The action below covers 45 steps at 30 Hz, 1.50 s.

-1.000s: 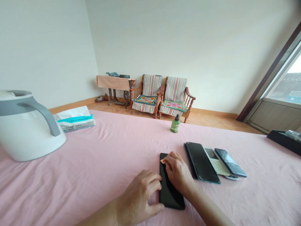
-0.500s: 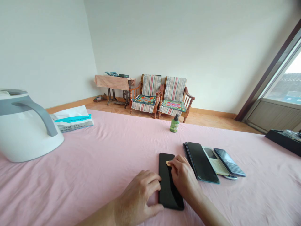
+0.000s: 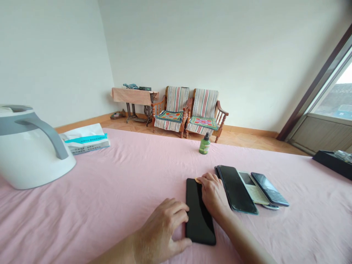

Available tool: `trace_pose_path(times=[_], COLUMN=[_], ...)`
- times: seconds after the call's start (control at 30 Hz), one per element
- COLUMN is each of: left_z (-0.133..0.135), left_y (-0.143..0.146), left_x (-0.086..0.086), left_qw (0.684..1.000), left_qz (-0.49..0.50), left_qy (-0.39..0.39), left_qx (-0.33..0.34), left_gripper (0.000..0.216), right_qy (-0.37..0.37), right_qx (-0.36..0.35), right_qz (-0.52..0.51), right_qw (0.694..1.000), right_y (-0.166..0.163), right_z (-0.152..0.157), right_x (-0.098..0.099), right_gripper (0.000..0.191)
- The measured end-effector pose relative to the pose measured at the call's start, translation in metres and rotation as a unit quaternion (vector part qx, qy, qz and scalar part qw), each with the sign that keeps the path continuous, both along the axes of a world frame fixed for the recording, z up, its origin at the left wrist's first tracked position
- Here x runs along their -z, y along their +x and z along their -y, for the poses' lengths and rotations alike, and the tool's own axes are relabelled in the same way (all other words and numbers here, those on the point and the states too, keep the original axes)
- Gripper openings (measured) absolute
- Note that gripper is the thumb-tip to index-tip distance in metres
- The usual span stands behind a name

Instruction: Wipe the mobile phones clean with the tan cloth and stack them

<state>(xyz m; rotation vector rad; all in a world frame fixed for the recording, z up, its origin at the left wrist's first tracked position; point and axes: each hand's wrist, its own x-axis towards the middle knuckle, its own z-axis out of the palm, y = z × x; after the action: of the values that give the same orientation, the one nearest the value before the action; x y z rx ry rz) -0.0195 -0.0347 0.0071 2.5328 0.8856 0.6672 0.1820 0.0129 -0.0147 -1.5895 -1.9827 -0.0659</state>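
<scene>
A black smartphone [image 3: 198, 216] lies flat on the pink cloth in front of me, its dark screen up. My left hand [image 3: 167, 227] steadies it from the left, curled fingertips against the long edge and thumb by the near corner. Pinched in my right hand [image 3: 213, 192] is a small yellowish wiping pad [image 3: 197, 180], mostly hidden by the fingers. That pad touches the top end of the screen. Just right of the right hand, a large dark smartphone [image 3: 238, 190] rests on another one. Beside it are a light keypad phone [image 3: 254, 189] and a dark keypad phone [image 3: 269, 189].
A green spray bottle [image 3: 204, 145] stands beyond the phones. At left are a white and grey kettle [image 3: 33, 154] and a tissue pack [image 3: 86, 141]. A black tray [image 3: 332, 164] lies at the right edge. Two wooden armchairs [image 3: 205, 106] stand past the pink-covered surface [image 3: 132, 176].
My right hand has slid the pad up the screen, away from me, to the phone's top end. The left hand and the phone have stayed in place.
</scene>
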Motion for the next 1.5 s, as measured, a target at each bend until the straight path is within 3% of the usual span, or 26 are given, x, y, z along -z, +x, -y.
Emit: trace_pose_path(times=[0.2, 0.4, 0.57, 0.73, 0.87, 1.07, 1.23, 1.5], left_z=[-0.001, 0.0, 0.0, -0.001, -0.001, 0.0, 0.0, 0.001], left_y=[0.0, 0.001, 0.0, 0.0, 0.001, 0.001, 0.002, 0.002], left_x=[0.0, 0.0, 0.0, 0.001, 0.001, 0.001, 0.0, 0.0], left_qw=[1.0, 1.0, 1.0, 1.0, 1.0, 1.0, 1.0, 1.0], left_qz=[-0.012, -0.009, -0.008, -0.001, -0.008, 0.001, 0.0, 0.006], left_qy=[-0.005, -0.005, -0.006, -0.002, -0.003, 0.0, -0.005, -0.001], left_qx=[-0.006, -0.003, -0.006, 0.001, -0.001, -0.001, -0.005, -0.006], left_gripper=[0.029, 0.029, 0.029, 0.029, 0.029, 0.029, 0.028, 0.029], right_qy=[-0.008, 0.004, -0.009, 0.003, -0.003, 0.001, -0.006, -0.002], right_qx=[-0.054, -0.041, -0.081, -0.023, -0.062, -0.022, -0.06, -0.004], right_qz=[-0.01, -0.032, -0.031, -0.017, -0.014, -0.02, -0.025, -0.047], right_qw=[0.998, 0.999, 0.996, 1.0, 0.998, 1.0, 0.998, 0.999], right_y=[-0.004, -0.004, -0.009, -0.005, -0.008, -0.01, -0.013, 0.006], right_z=[0.001, -0.001, 0.002, 0.001, 0.002, 0.001, 0.004, 0.008], right_x=[0.002, 0.005, 0.004, 0.002, 0.002, 0.002, 0.002, 0.005], right_gripper=[0.038, 0.038, 0.039, 0.041, 0.043, 0.041, 0.041, 0.039])
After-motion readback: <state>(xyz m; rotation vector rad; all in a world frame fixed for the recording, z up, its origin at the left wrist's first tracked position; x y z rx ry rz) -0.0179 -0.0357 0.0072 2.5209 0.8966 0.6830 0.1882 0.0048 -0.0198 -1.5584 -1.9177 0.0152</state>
